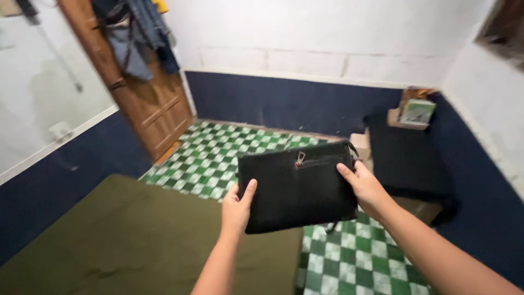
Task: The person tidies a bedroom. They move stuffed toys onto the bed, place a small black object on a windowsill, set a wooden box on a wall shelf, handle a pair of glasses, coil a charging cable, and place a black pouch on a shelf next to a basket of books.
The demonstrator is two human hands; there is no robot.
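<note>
Head view: a person holds a flat black zip pouch [297, 188] up in mid-air w/ both hands, above the edge of an olive-green mattress [125, 240] and a green-and-white checked floor [355, 262]. Left hand [236, 210] grips the pouch's lower left corner, thumb pressed on the front face, the other fingers tucked behind & out of sight; right hand [364, 188] clamps the right edge, thumb on the front near the zip's end, fingers wrapped behind. The metal zip pull [299, 159] sits above & to the right of the left thumb, at the left end of the zip line, which looks closed, though blur makes that hard to confirm. As far as can be judged, the pouch is picked up & squarely in hand, not yet opened, nothing taken out or put in. Packages: beyond the right-hand fingers, in the far corner, a small green-and-white box [417, 111] stands upright on a brown cardboard carton [396, 117], both on a low dark bench [406, 155]; print too blurred to tell. Far left of the left-hand fingers, clothes [136, 38] hang on a wooden door [147, 104]. No signs seen on the white-and-navy walls.
</note>
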